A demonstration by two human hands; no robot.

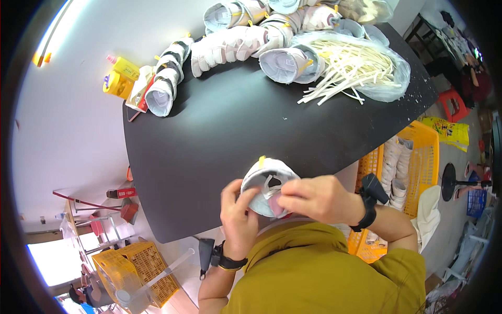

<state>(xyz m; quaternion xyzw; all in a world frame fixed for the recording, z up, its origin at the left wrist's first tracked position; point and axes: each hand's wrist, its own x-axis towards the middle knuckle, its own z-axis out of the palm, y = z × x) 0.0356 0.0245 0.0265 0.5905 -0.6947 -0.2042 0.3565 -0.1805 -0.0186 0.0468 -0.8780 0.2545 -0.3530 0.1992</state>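
Observation:
A white and grey shoe upper (260, 168) with a yellow pull tab is held at the table's near edge, its opening facing up. My left hand (239, 215) grips its left side, thumb over the rim. On the right, the fingers of my right hand (320, 200) are closed at the rim, over a pinkish part of the upper; what exactly sits between the fingertips is hidden. A pale strip (272, 183) shows inside the opening, between the hands.
Across the black table (209, 152), stacked shoe uppers (230, 47) and a clear bag with a bundle of cream laces (355, 65) lie at the far side. Yellow bottles (117, 83) stand far left. A yellow crate (426, 157) of uppers is at the right.

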